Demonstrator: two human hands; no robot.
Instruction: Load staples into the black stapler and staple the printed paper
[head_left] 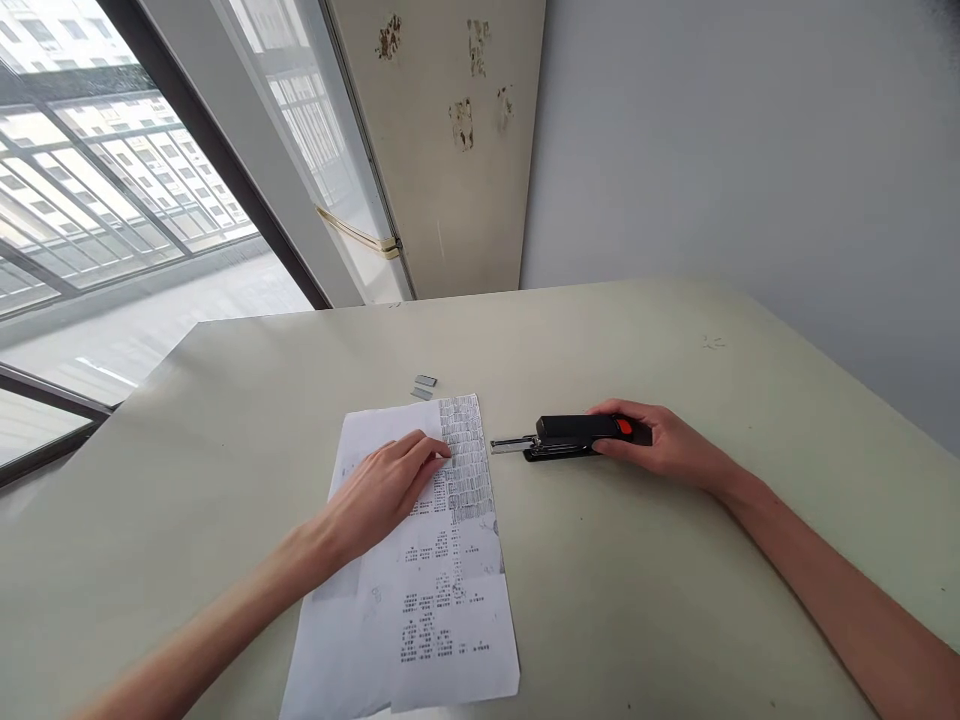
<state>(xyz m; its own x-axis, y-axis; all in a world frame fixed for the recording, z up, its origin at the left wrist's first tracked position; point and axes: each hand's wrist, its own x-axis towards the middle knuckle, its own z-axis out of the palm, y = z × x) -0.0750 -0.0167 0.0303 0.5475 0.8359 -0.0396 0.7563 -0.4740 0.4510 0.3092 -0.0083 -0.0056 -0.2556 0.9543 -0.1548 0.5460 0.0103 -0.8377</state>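
Note:
My left hand point(386, 490) lies flat on a stack of printed paper sheets point(442, 580) in the middle of the pale table point(637, 600), fingers stretched out and pressing near the sheets' upper part. To the right, my right hand point(664, 445) grips the rear end of a black stapler point(570, 437) with a red tab. The stapler lies on the table, its metal staple tray sticking out toward the paper.
Two small strips of staples point(424, 385) lie just beyond the top edge of the paper. A large window point(112, 200) is at the left, a stained wall panel point(450, 130) behind the table, a grey wall at the right.

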